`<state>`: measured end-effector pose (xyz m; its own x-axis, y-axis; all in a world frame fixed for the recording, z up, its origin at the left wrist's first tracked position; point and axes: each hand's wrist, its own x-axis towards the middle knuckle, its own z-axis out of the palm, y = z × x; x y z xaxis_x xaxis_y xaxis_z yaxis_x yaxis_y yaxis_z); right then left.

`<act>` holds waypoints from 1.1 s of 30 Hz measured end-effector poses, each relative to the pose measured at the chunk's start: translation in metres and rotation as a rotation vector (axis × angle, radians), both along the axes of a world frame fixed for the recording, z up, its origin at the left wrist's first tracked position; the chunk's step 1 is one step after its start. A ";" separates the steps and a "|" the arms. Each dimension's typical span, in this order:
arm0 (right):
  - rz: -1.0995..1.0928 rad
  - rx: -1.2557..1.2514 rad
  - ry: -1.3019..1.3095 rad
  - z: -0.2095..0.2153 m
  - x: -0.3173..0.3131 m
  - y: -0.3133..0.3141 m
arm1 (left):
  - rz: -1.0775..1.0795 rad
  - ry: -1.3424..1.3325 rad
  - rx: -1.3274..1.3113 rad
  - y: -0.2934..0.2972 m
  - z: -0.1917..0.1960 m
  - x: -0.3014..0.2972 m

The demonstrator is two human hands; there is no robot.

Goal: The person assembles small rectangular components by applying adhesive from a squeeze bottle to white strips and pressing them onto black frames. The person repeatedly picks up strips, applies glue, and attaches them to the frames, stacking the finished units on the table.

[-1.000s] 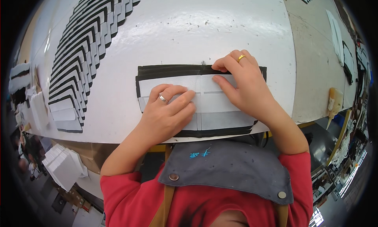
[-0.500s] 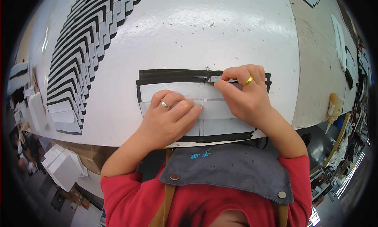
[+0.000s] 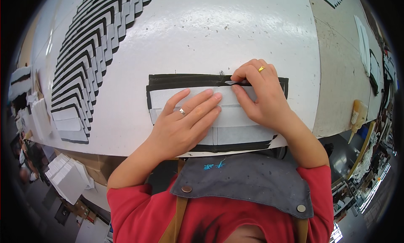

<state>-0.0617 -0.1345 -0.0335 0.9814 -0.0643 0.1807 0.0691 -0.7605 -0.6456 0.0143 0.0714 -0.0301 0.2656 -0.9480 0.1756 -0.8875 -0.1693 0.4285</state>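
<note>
A flat fabric panel [image 3: 237, 134], white and pale grey with black edging, lies in front of me at the table's near edge. Other black-edged layers show under its far side, so it rests on a small stack. Fingers outstretched, my left hand [image 3: 185, 124] lies flat on the panel's white left half. At the far edge, right of the middle, my right hand [image 3: 265, 95] pinches the black edging [image 3: 225, 84] between thumb and fingers, and this bit is lifted slightly. Loose dark threads [image 3: 221, 74] stick out beside the pinch.
A long fanned row of similar black-edged panels [image 3: 80, 74] runs along the white table's [image 3: 252, 41] left side. A yellowish nozzle bottle [image 3: 357, 115] sits at the right edge. White boards [image 3: 67, 180] are stacked below left.
My left hand has gone from curled to flat and moved slightly farther up the panel. My right fingers have shifted slightly away from me, still pinching the edging.
</note>
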 end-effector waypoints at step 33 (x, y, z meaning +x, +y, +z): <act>0.063 0.028 0.215 0.020 0.001 -0.018 | 0.480 0.020 -0.131 0.045 0.013 0.014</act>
